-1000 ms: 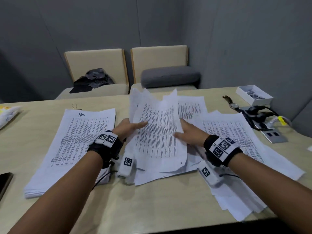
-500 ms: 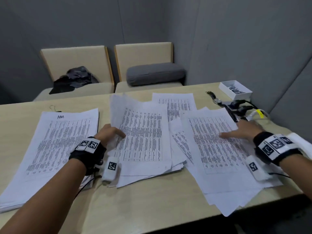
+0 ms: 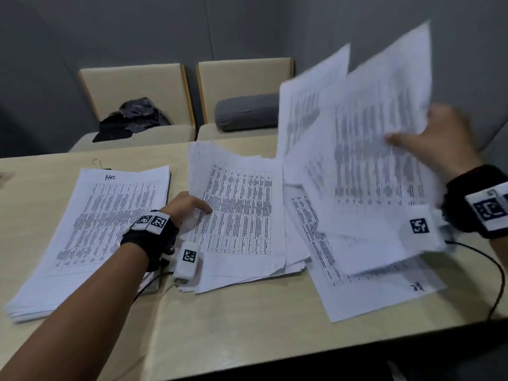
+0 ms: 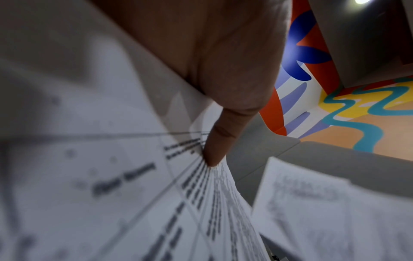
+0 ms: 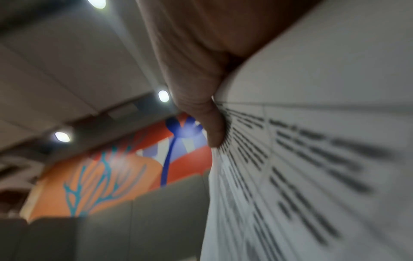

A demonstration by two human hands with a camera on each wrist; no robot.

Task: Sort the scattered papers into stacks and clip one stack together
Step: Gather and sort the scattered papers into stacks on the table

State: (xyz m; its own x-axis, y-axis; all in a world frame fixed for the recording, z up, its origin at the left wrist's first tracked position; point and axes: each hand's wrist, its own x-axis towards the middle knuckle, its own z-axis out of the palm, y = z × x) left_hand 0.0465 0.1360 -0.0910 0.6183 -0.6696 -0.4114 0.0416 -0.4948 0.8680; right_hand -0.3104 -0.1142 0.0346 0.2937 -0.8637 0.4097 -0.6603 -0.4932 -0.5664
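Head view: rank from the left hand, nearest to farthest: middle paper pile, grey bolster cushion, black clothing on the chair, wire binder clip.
1. Middle pile of printed white papers: under the left hand, touching.
2. Wire binder clip: on the table, back left.
3. Black crumpled clothing and grey bolster cushion: on the beige chairs behind; too close to call.

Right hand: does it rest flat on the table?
No, the right hand holds sheets lifted above the table.
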